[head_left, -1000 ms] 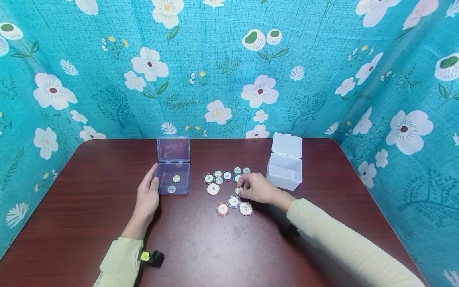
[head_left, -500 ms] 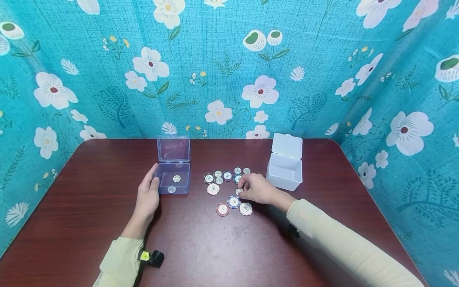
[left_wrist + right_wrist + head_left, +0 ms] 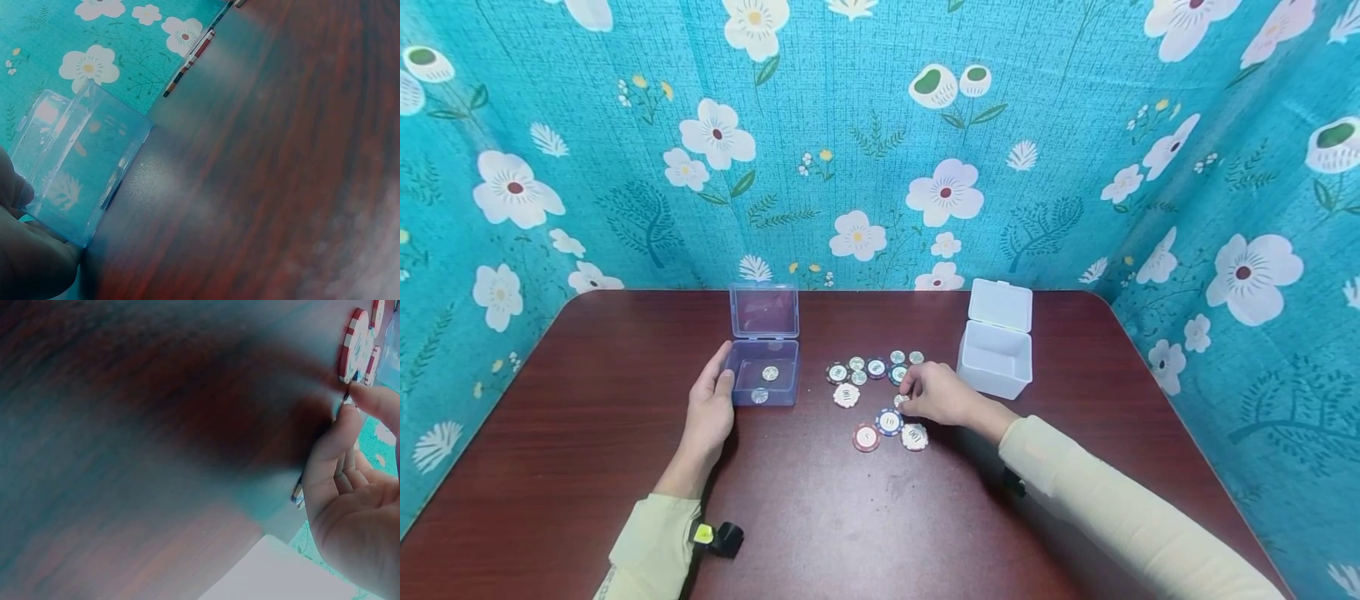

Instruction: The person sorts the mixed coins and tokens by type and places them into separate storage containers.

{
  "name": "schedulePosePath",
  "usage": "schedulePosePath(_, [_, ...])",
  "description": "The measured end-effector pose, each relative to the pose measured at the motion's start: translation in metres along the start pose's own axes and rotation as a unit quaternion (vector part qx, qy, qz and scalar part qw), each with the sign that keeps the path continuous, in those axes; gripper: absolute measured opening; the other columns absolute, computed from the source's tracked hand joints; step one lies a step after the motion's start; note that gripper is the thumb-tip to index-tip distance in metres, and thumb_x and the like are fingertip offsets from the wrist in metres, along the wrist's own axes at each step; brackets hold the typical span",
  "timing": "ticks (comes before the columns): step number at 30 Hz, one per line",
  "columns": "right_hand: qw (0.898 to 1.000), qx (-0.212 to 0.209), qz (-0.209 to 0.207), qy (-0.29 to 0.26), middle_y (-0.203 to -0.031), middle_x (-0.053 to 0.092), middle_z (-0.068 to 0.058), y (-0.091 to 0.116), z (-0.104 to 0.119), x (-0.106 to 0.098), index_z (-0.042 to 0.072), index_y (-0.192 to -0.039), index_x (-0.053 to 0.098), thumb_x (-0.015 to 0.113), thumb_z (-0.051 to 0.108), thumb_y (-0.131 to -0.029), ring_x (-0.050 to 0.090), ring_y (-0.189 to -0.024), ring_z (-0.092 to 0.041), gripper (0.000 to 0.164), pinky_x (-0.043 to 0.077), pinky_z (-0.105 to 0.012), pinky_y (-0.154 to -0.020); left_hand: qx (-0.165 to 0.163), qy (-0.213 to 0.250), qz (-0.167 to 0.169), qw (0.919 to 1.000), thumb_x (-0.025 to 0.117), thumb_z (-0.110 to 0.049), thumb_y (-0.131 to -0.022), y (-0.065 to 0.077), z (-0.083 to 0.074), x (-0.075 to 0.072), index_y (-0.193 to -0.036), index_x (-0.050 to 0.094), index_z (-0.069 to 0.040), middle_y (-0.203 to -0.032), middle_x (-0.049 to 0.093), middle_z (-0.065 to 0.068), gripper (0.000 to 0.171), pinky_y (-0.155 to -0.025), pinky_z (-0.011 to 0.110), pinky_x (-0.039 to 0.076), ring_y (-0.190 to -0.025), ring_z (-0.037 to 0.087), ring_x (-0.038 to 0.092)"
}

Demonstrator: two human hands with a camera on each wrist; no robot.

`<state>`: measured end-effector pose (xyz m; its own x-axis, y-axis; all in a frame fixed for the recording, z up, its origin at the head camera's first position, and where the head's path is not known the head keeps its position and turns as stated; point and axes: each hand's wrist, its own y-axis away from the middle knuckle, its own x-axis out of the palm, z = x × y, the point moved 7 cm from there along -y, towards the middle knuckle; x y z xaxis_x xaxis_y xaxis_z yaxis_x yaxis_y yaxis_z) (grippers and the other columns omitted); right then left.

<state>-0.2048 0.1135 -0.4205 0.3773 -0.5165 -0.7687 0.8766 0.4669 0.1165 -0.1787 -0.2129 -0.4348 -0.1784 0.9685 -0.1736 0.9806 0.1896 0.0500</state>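
In the head view my left hand (image 3: 709, 408) grips the left side of a clear bluish plastic box (image 3: 793, 385), thumb at its near left edge. The box's lid (image 3: 765, 311) is tipped back, and two silvery coins (image 3: 771, 374) lie inside. Further right, my right hand (image 3: 942, 396) pinches a silvery coin (image 3: 901, 401) between thumb and index finger, low over the table. Just in front of that coin lie a blue poker chip (image 3: 890, 422) marked 10, a red chip (image 3: 866, 437) and a white chip (image 3: 914, 437). A dark-edged chip (image 3: 898, 374) is partly hidden behind my fingers.
Behind the right hand stands a white plastic box (image 3: 992, 382), its lid raised. Several more chips and coins, among them a white chip (image 3: 846, 395), lie mid-table. A floral curtain (image 3: 857, 150) hangs behind the dark wooden table (image 3: 820, 517).
Both hands keep almost the same places; the right fingers stay at the coin. The chips and boxes have not moved.
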Motion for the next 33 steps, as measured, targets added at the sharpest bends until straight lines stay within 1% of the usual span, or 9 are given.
schedulePosePath(3, [1.000, 0.003, -0.001, 0.001, -0.068, 0.060, 0.003, -0.0009, -0.0005, 0.0001, 0.007, -0.085, 0.068, 0.081, 0.012, -0.080, 0.054, -0.062, -0.009, 0.014, 0.047, -0.025, -0.056, 0.002, -0.003, 0.000, 1.0000, 0.032, -0.009, -0.109, 0.0002, 0.0003, -0.0001, -0.160, 0.028, -0.013, -0.163, 0.027, 0.002, 0.051, -0.121, 0.039, 0.016, -0.149, 0.016, 0.019])
schedulePosePath(9, [1.000, 0.000, -0.005, 0.002, -0.065, 0.060, 0.005, -0.0011, -0.0009, 0.0017, 0.010, -0.079, 0.069, 0.078, 0.011, -0.081, 0.054, -0.059, -0.009, 0.009, 0.047, -0.026, -0.056, 0.002, 0.001, 0.002, 1.0000, 0.032, -0.008, -0.109, 0.0001, 0.0016, 0.0003, -0.160, 0.028, -0.013, -0.163, 0.027, 0.002, 0.051, -0.121, 0.039, 0.016, -0.149, 0.016, 0.020])
schedulePosePath(12, [1.000, 0.011, -0.007, 0.003, -0.065, 0.059, 0.005, -0.0014, -0.0031, 0.0017, 0.009, -0.084, 0.068, 0.079, 0.011, -0.081, 0.054, -0.060, -0.010, 0.012, 0.047, -0.026, -0.056, 0.001, 0.003, 0.001, 1.0000, 0.032, -0.007, -0.109, -0.0004, 0.0020, 0.0002, -0.160, 0.028, -0.012, -0.163, 0.028, 0.003, 0.051, -0.121, 0.039, 0.017, -0.149, 0.016, 0.021])
schedulePosePath(15, [0.999, 0.032, -0.007, 0.006, -0.065, 0.058, 0.003, -0.0013, -0.0063, 0.0004, 0.009, -0.089, 0.067, 0.082, 0.015, -0.081, 0.053, -0.059, -0.011, 0.018, 0.045, -0.027, -0.055, -0.002, 0.005, 0.001, 1.0000, 0.032, -0.008, -0.109, -0.0004, 0.0023, 0.0002, -0.160, 0.028, -0.013, -0.163, 0.027, 0.002, 0.051, -0.121, 0.039, 0.017, -0.149, 0.017, 0.021])
schedulePosePath(17, [0.999, 0.044, -0.005, 0.007, -0.065, 0.058, 0.002, -0.0005, -0.0074, -0.0009, 0.009, -0.090, 0.067, 0.083, 0.018, -0.082, 0.053, -0.059, -0.011, 0.020, 0.044, -0.027, -0.054, -0.003, 0.004, 0.000, 1.0000, 0.032, -0.008, -0.109, -0.0005, 0.0023, 0.0004, -0.160, 0.028, -0.013, -0.163, 0.027, 0.002, 0.051, -0.121, 0.039, 0.017, -0.149, 0.017, 0.021])
schedulePosePath(22, [0.999, 0.050, -0.002, 0.005, -0.062, 0.057, 0.003, -0.0007, -0.0074, -0.0016, 0.010, -0.086, 0.067, 0.084, 0.019, -0.081, 0.052, -0.057, -0.011, 0.020, 0.044, -0.027, -0.053, -0.004, 0.004, -0.003, 1.0000, 0.032, -0.008, -0.109, -0.0007, 0.0032, 0.0002, -0.160, 0.028, -0.013, -0.163, 0.028, 0.002, 0.051, -0.121, 0.039, 0.017, -0.149, 0.017, 0.022])
schedulePosePath(28, [0.998, 0.055, 0.006, 0.015, -0.060, 0.058, 0.004, -0.0049, -0.0080, 0.0004, 0.011, -0.080, 0.066, 0.085, 0.019, -0.079, 0.053, -0.055, -0.010, 0.021, 0.043, -0.025, -0.051, 0.005, 0.011, 0.002, 0.9999, 0.032, -0.007, -0.109, 0.0002, -0.0003, 0.0010, -0.160, 0.028, -0.013, -0.163, 0.027, 0.002, 0.051, -0.121, 0.038, 0.016, -0.149, 0.016, 0.020])
schedulePosePath(33, [0.998, 0.054, 0.008, 0.017, -0.061, 0.060, 0.005, -0.0051, -0.0061, 0.0007, 0.012, -0.075, 0.067, 0.081, 0.014, -0.080, 0.054, -0.057, -0.011, 0.015, 0.044, -0.025, -0.052, 0.006, 0.008, 0.003, 0.9999, 0.032, -0.008, -0.109, 0.0006, -0.0016, 0.0008, -0.160, 0.028, -0.013, -0.163, 0.027, 0.002, 0.051, -0.122, 0.039, 0.016, -0.149, 0.016, 0.019])
